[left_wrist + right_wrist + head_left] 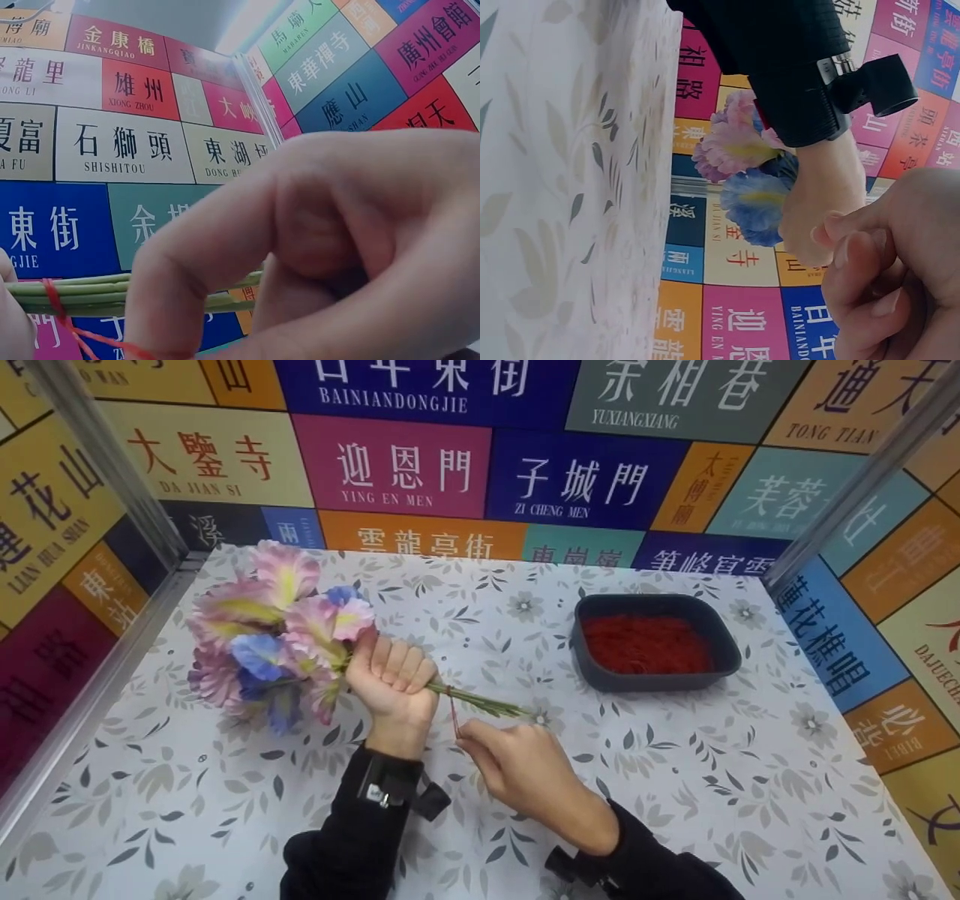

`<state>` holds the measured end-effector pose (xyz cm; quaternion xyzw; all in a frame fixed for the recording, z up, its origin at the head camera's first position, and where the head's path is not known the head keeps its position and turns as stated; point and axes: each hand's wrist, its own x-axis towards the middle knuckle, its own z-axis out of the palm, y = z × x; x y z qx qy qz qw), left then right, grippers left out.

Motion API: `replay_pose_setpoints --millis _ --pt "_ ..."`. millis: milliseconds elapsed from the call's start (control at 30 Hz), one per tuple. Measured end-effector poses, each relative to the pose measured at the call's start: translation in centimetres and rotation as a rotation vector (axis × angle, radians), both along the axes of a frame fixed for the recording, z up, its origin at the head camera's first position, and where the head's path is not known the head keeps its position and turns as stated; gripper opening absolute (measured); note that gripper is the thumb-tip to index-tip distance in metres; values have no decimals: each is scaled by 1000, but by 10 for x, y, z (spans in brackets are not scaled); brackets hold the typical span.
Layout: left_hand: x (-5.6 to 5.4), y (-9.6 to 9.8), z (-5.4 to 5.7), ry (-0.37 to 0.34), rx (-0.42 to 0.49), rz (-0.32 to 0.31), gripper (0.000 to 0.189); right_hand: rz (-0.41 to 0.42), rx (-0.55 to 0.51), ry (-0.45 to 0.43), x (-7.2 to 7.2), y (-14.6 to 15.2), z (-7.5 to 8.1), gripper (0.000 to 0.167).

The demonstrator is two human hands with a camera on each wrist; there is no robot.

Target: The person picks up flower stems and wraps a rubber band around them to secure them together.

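My left hand (pixel 394 675) grips a bouquet of artificial flowers (pixel 281 622), pink and yellow with some blue, by its upper stems. The flower heads point left and the bare green stems (pixel 491 703) stick out to the right past my fist. A thin red band (pixel 56 296) loops around these stems just right of the left hand. Below the stems, my right hand (pixel 529 769) pinches the band's other end between thumb and forefinger and stretches it downward. In the right wrist view, the right fingers (pixel 866 270) are curled; the band is hidden there.
A dark grey tub (pixel 660 682) stands on the table at the back right, holding a mass of thin red strands (pixel 649 645). A floral-patterned cloth (pixel 225 817) covers the table. Panels with printed signs (pixel 394 469) rise along the back and both sides.
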<state>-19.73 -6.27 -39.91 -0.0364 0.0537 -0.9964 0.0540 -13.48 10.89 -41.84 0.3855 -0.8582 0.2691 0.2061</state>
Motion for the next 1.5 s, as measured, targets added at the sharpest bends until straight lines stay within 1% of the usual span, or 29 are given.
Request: replay_pose_setpoints --millis 200,333,500,567,667,900,1067,1133,1267,1500 --pt "0 1 1 26 0 5 60 -11 -26 13 -1 7 9 3" --pt "0 2 0 33 1 -5 60 -17 -34 -2 -4 13 18 3" --pt "2 4 0 15 -27 -1 60 -43 -43 -2 -6 21 23 6" --pt "2 4 0 10 -33 1 60 -48 -65 8 -8 22 24 4" --pt "2 5 0 16 -41 1 60 -38 -103 14 -9 22 26 9" --pt "4 8 1 39 -52 -29 60 -31 -139 25 -13 26 30 16" --pt "6 10 3 50 -48 -61 59 -11 -173 6 -15 35 36 21" --pt "7 10 4 44 -42 -72 59 -14 -164 2 -16 39 39 22" --pt "7 10 6 31 -23 -83 58 -48 -123 10 -15 47 46 24" --pt "7 11 7 41 -9 -84 58 -71 -102 34 -16 57 53 24"
